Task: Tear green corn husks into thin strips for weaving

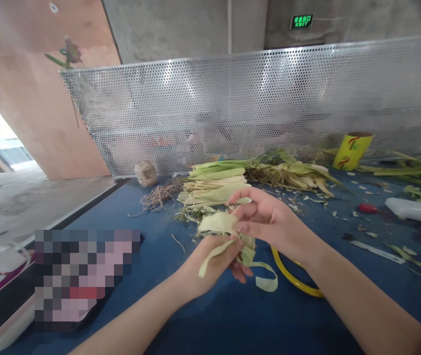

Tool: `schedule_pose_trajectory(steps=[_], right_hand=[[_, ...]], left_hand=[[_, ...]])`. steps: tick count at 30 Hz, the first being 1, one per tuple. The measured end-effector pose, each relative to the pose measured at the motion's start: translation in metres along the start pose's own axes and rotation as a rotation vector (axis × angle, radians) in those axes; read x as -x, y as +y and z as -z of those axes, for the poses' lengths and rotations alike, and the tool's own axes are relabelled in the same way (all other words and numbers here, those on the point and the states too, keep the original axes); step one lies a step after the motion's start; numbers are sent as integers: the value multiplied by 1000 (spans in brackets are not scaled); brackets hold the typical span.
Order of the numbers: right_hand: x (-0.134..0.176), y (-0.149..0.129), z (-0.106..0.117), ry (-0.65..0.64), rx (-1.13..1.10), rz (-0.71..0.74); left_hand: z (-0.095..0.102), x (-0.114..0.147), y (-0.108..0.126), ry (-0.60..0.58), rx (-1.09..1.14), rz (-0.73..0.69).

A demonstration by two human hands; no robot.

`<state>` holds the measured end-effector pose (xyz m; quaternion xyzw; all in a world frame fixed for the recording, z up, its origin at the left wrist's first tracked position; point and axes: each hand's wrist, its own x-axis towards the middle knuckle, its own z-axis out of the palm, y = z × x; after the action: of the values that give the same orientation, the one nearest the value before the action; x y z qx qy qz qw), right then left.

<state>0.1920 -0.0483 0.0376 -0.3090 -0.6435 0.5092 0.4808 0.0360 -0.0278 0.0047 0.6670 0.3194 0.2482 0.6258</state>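
Note:
Close to the middle of the head view, my left hand (210,261) is closed round a small bundle of pale green, husk-like strips (217,223). Loose ends curl out of it, one over the back of the hand and one hanging to the right. My right hand (269,222) pinches the strips at the top of the bundle with thumb and fingers. Its fingertips partly hide the grip. Just beyond the hands lies a stack of flat pale green husk pieces (213,190). A yellow ring (295,283) rests on the blue table under my right forearm.
Tangled twine (162,195) and a twine ball (145,173) lie at the back left. A blurred-out, screen-like object (84,281) is nearer left. To the right are a yellow roll (353,150), a thin blade (376,252), a white tool (419,209) and scattered scraps. A perforated metal panel (232,108) stands behind.

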Motion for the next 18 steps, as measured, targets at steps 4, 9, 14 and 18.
schedule_pose_trajectory(steps=[4, 9, 14, 18], right_hand=[[3, 0, 2, -24, 109, 60], [3, -4, 7, -69, 324, 91], [2, -5, 16, -60, 453, 120], [4, -4, 21, -37, 502, 83]], left_hand=[[4, -1, -1, -49, 125, 3], [8, 0, -2, -114, 255, 34], [9, 1, -1, -123, 254, 113], [9, 1, 1, -102, 311, 147]])
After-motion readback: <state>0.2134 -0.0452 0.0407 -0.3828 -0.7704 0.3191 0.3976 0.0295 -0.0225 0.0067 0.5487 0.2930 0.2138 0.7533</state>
